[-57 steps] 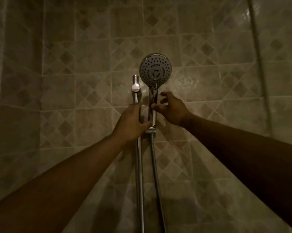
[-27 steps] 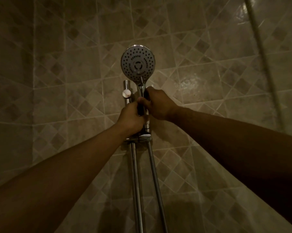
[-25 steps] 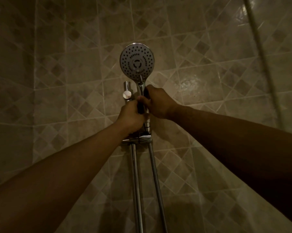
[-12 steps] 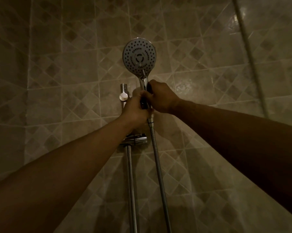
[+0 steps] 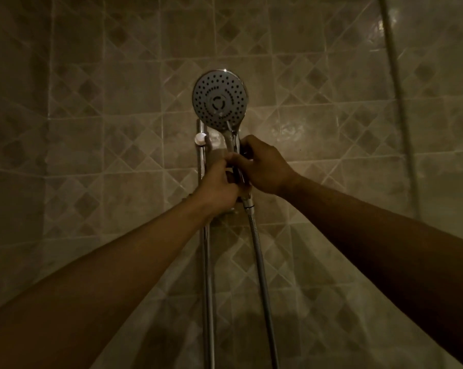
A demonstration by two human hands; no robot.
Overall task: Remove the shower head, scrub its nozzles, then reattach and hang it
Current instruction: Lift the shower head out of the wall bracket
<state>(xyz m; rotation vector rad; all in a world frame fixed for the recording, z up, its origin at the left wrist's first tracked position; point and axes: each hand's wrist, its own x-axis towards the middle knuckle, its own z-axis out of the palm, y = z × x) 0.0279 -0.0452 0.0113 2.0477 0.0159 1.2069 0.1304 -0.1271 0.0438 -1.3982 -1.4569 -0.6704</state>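
Observation:
A round chrome shower head (image 5: 220,99) with a grey nozzle face points at me, high on the tiled wall. Its handle runs down between my hands. My right hand (image 5: 265,166) grips the handle from the right. My left hand (image 5: 219,185) holds the lower handle from the left, just above the hose nut (image 5: 248,204). The metal hose (image 5: 262,275) hangs down from the nut. Behind stands the vertical chrome slide rail (image 5: 207,275) with a white knob (image 5: 200,139). The holder bracket is mostly hidden behind my left hand.
Beige diamond-pattern tiles (image 5: 92,129) cover the wall all round. A thin vertical pipe or cord (image 5: 400,102) runs down the wall at the far right. The light is dim.
Both hands closed round the handle, and the shower head rose out of the bracket on the rail; the hose nut now hangs free to the right of the rail.

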